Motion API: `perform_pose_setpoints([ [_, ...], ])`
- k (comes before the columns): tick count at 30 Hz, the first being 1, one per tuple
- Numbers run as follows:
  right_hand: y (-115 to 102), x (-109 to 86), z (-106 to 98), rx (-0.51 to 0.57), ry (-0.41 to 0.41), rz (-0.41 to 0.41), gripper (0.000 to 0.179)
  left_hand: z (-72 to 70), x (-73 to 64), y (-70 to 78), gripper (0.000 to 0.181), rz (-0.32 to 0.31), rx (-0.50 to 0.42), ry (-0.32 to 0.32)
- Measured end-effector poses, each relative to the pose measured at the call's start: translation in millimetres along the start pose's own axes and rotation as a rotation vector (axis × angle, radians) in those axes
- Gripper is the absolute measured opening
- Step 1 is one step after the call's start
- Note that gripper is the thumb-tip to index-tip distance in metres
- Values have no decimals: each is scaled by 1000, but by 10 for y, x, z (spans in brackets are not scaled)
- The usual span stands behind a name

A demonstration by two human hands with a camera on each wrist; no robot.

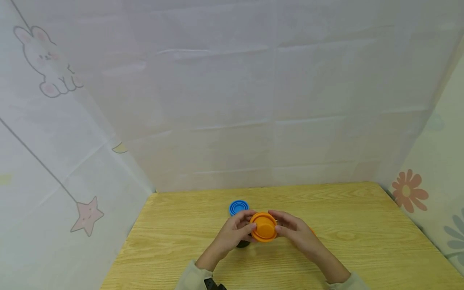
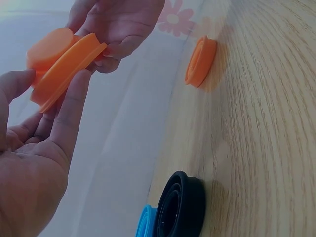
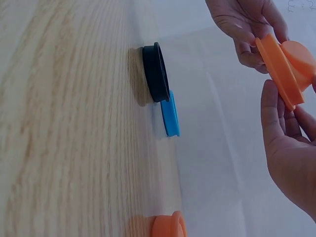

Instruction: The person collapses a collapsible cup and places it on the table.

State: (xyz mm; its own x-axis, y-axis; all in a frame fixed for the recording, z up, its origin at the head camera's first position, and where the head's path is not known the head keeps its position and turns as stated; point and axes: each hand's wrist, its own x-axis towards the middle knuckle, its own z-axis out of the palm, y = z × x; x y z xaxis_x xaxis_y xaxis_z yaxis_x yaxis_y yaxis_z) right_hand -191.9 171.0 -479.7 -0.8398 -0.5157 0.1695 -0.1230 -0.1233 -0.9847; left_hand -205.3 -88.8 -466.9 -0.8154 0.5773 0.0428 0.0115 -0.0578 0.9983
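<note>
Both hands hold an orange collapsible cup (image 1: 264, 227) in the air above the table. My left hand (image 1: 230, 233) pinches its left side between thumb and fingers, and my right hand (image 1: 302, 237) pinches the right side. In the left wrist view, the cup's rounded base (image 2: 52, 47) sticks out at a slant from its wide ring-shaped rim. The right wrist view shows the fingers (image 3: 271, 106) supporting the rim from the side opposite the base. What the cup's inside looks like is hidden.
On the wooden table (image 1: 174, 225), a flat blue ringed cup (image 1: 238, 207) lies behind my left hand. A black ringed one (image 2: 182, 207) is partly covered by that hand in the head view. Another orange one (image 2: 202, 61) lies on the right, mostly behind my right hand.
</note>
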Motion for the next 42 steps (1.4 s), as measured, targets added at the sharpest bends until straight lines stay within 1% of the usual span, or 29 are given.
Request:
perform_pose_setpoints([
  [6,-10,-17,-3,8,-34,-37,50,13,-15,25,51,-10,17,-2],
  [11,-11,-17,0,-21,-35,-52,48,24,-19,35,50,-13,20,1],
  [18,5,-6,4,-94,12,-65,47,30,5,6,48,-22,30,26],
  [23,25,3,23,-111,45,-67,47,39,19,-12,45,-21,50,40],
  [30,39,22,61,-116,92,-41,48,81,42,2,42,-13,78,39],
  [37,27,29,79,-138,105,-25,47,115,42,25,36,-24,109,61],
  [42,16,21,81,-153,95,-17,47,111,43,7,36,-24,110,60],
])
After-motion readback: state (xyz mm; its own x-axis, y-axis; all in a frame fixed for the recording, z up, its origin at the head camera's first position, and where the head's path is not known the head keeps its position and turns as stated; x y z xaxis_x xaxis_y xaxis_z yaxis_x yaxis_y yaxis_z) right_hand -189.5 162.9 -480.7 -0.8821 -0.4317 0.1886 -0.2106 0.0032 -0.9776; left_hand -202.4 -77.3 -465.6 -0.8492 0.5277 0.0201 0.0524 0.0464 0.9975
